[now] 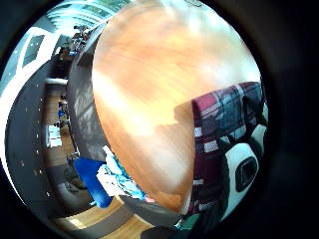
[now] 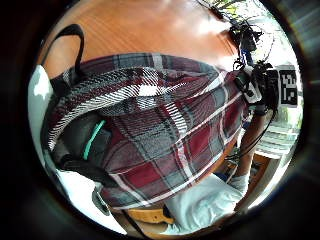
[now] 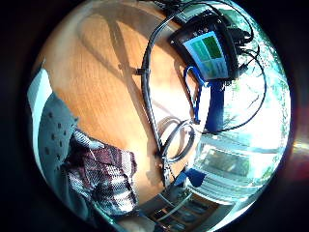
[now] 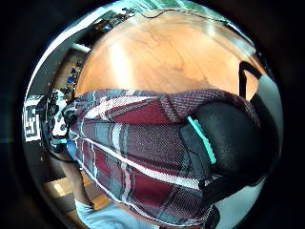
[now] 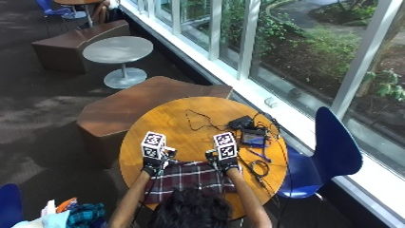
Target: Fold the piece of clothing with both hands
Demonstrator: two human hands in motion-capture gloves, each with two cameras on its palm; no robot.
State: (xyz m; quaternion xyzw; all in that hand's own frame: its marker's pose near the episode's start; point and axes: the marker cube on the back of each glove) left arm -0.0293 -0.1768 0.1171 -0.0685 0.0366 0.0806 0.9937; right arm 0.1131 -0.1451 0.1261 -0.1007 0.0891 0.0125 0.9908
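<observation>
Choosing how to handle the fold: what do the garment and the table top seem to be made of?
Plaid garment: woven cloth, likely cotton flannel, matte; red, grey and white checks with visible weave, draping softly where both hands pinch it. Round table: wood or wood veneer, smooth and slightly glossy; grain lines and window glare show.

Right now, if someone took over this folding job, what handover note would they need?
Left hand: grips the far left edge of the plaid garment.
Right hand: grips the far right edge; both palm thumb views show cloth wrapped over the fingers.
Garment: lies on the round wooden table, at the near edge before the person. A device with cables sits beyond the right hand.
Done: both far corners taken.
Left: how many folds are already made cannot be told; probably carry the held edge over and flatten.
</observation>
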